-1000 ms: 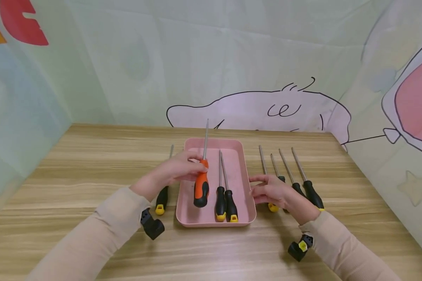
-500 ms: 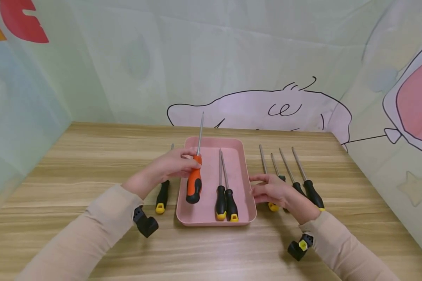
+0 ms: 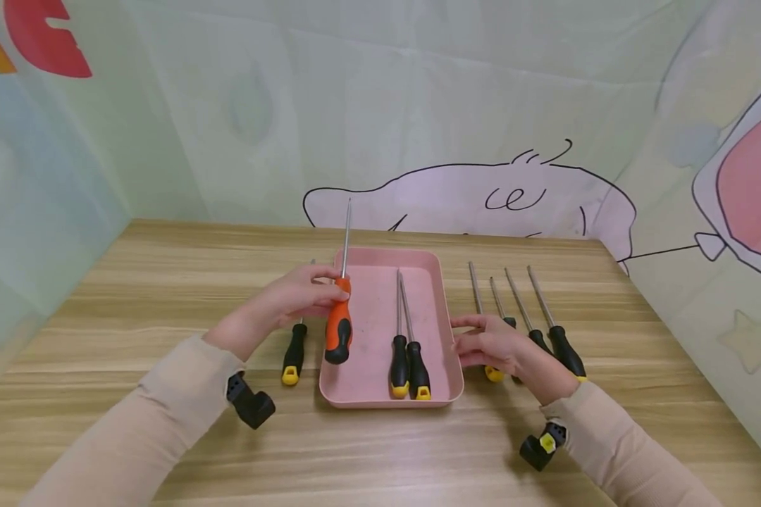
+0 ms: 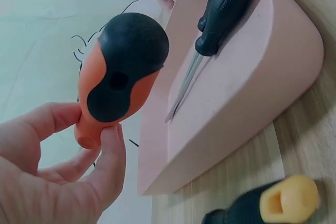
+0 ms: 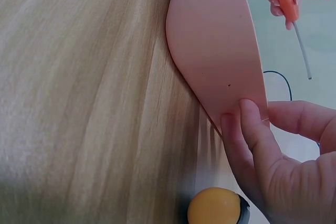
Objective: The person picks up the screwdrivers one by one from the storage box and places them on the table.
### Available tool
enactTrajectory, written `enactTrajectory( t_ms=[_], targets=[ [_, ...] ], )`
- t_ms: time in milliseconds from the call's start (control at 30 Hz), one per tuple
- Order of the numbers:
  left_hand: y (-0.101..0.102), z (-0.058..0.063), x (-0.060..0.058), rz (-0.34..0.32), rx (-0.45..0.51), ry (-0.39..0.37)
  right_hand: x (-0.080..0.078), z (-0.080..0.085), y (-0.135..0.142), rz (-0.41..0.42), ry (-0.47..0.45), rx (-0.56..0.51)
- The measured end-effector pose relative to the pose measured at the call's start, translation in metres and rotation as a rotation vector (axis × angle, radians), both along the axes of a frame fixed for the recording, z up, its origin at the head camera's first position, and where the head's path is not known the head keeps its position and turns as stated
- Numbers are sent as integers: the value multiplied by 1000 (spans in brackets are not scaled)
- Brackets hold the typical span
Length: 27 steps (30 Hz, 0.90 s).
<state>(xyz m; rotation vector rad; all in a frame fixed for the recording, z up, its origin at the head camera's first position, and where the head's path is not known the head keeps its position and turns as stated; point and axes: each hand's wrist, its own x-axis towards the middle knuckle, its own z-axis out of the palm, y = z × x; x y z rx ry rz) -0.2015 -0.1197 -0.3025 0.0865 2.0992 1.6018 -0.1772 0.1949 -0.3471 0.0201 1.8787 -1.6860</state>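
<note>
My left hand [image 3: 298, 292] pinches an orange-and-black screwdriver [image 3: 339, 327] at the front of its handle. The shaft points up and away, and the tool is raised over the left wall of a pink tray [image 3: 364, 373]. In the left wrist view, thumb and fingers meet around the orange neck of the handle. Two black-handled screwdrivers [image 3: 408, 370] with yellow ends lie side by side in the tray. Beside the tray's right wall is my right hand [image 3: 491, 345]; in the right wrist view its fingertips [image 5: 249, 109] touch the outer wall close to the rim.
Left of the tray, another black-and-yellow screwdriver [image 3: 294, 352] lies on the wooden table [image 3: 165, 303]. Several screwdrivers [image 3: 564, 352] lie in a row on the right, partly behind the right hand and forearm. A printed cloth backdrop [image 3: 380, 105] rises behind the table.
My left hand has carried the orange screwdriver leftward, from over the tray's inside to its left wall. The right hand has stayed at the tray's right side.
</note>
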Motion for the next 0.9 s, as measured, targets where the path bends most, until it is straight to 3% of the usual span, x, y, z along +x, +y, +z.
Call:
enactTrajectory(
  t_ms=[300, 900],
  targets=[
    [-19, -5, 2, 15, -7, 0, 1, 0, -1, -5, -7, -14],
    [-39, -14, 6, 53, 13, -15, 2, 2, 0, 9, -3, -31]
  ],
)
